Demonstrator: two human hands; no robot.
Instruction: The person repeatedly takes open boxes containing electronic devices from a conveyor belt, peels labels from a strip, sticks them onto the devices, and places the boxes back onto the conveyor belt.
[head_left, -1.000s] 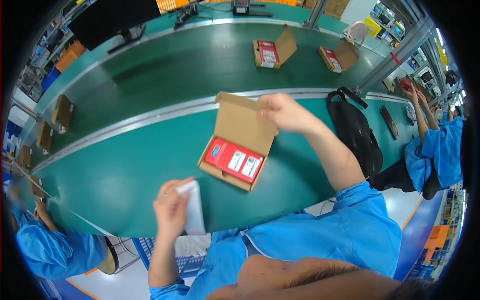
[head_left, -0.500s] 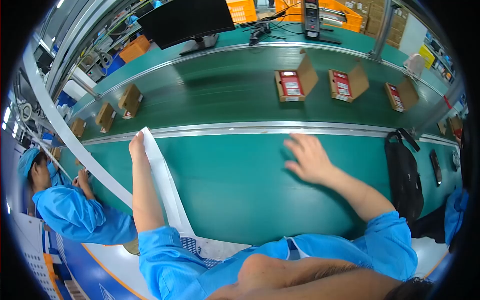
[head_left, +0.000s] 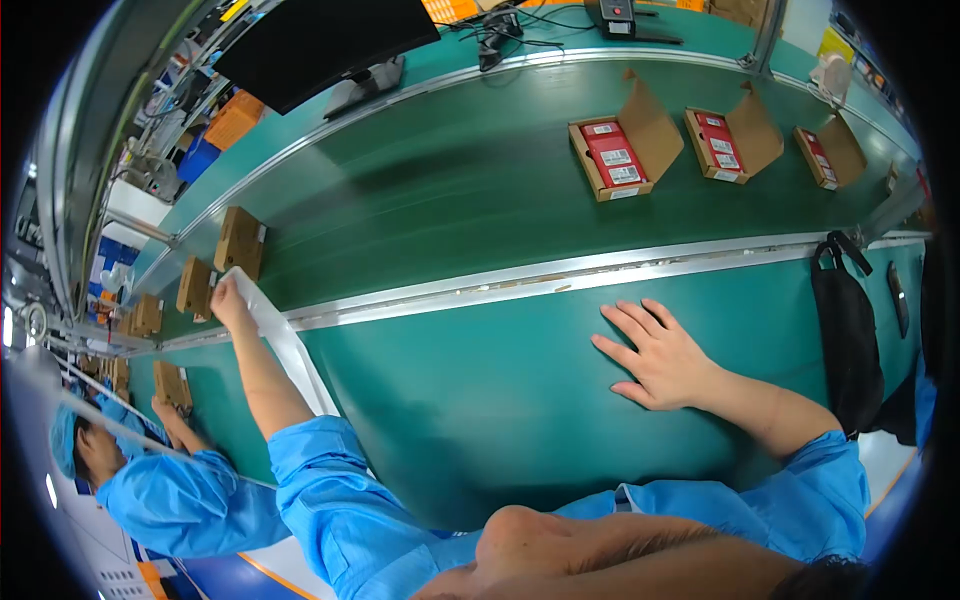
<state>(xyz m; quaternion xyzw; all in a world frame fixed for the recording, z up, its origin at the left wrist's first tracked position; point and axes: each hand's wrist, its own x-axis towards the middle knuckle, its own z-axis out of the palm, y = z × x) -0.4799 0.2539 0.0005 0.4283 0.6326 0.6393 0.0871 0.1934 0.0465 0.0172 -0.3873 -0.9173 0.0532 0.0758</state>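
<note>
My left hand (head_left: 229, 302) reaches out to the left, fingers closed on the upper end of a long white paper strip (head_left: 280, 338). The strip hangs along my forearm, and its lower end is hidden behind my sleeve. Just beyond that hand, closed cardboard boxes (head_left: 241, 244) stand on the green belt (head_left: 430, 190). My right hand (head_left: 662, 362) is over the green worktable (head_left: 470, 400), palm down with the fingers spread, holding nothing. Whether its palm touches the surface I cannot tell.
Several open boxes with red packs, one of them a cardboard box (head_left: 640, 130), sit on the belt's right part. A metal rail (head_left: 540, 280) separates belt and worktable. A black bag (head_left: 848, 340) lies at right. A co-worker (head_left: 180, 490) at left handles a box (head_left: 172, 384).
The view has tilted and shifted. My left hand, still gripping the strip, is farther left, near the closed boxes. My right hand has come back from the rail, fingers more spread.
</note>
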